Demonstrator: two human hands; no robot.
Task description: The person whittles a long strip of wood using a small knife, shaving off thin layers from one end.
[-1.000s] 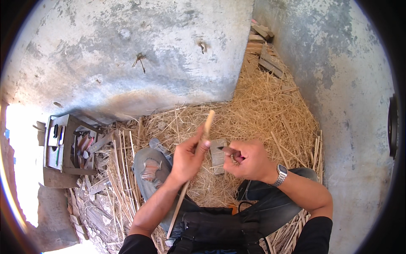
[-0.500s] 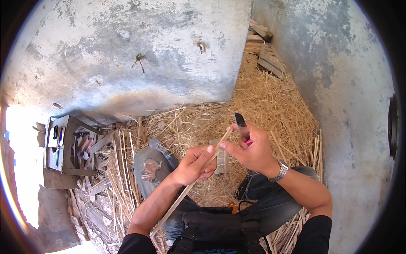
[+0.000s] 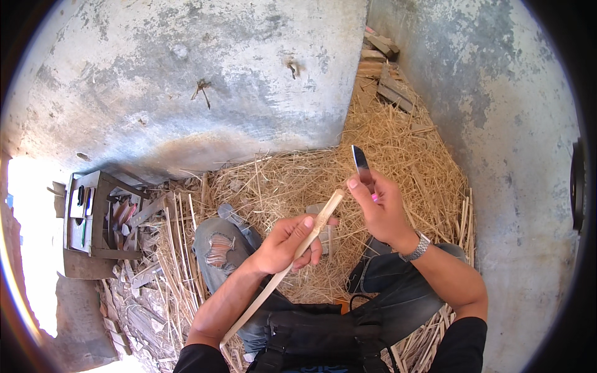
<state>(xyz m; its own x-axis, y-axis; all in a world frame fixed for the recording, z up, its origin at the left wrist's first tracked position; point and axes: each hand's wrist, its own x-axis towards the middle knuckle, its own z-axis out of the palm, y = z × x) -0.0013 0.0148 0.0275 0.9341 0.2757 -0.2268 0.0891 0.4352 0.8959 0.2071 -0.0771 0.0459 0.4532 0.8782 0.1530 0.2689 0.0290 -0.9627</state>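
A long, pale split strip that looks like bamboo or cane (image 3: 264, 294) slants from beside my left forearm up past my fingers. My left hand (image 3: 290, 244) is closed around it near its upper end, thumb lying along the top face. To the right, my right hand (image 3: 380, 208) grips a knife (image 3: 360, 160) with a dark, pointed blade standing upward and a bit of pink at the handle. The blade is apart from the strip's tip. Most of the knife handle is hidden in my palm.
Shavings (image 3: 398, 149) cover the floor around my legs. Long strips (image 3: 180, 248) lie at left, near a small wooden stand (image 3: 93, 211) with pens. Broken wood (image 3: 395, 90) is piled in the far corner. Worn plaster walls (image 3: 249, 74) rise ahead and at right.
My right hand with the knife has moved off the strip, to the right. The strip's upper end now shows fully, while my left hand stays in nearly the same place.
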